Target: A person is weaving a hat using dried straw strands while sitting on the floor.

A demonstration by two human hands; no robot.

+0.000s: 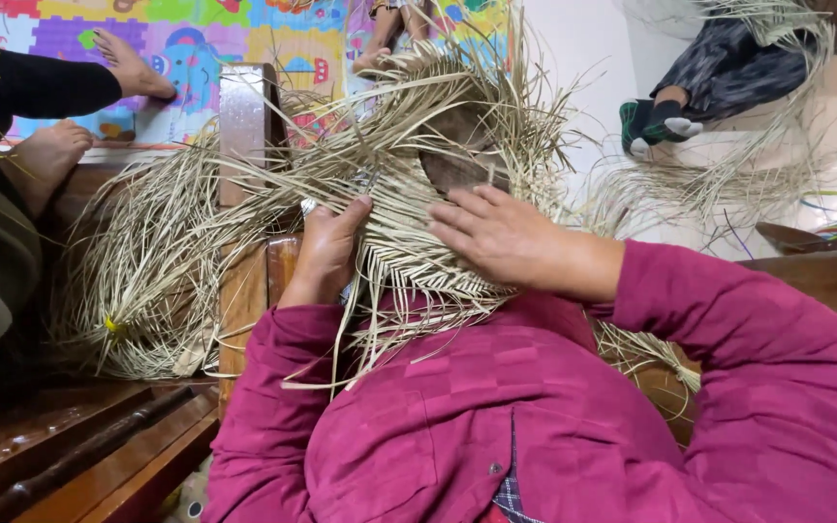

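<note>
2 hands (326, 257), 1 woven mat (418, 232).

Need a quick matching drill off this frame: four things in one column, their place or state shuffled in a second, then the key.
1. left hand
2. right hand
3. loose straw bundle
4. play mat

A. colourful, on the floor at the top left
B. lies flat on the woven straw piece
C. grips the woven piece's left edge
D. heaped left of the wooden post

Pairs: 1-C, 2-B, 3-D, 4-A
</note>
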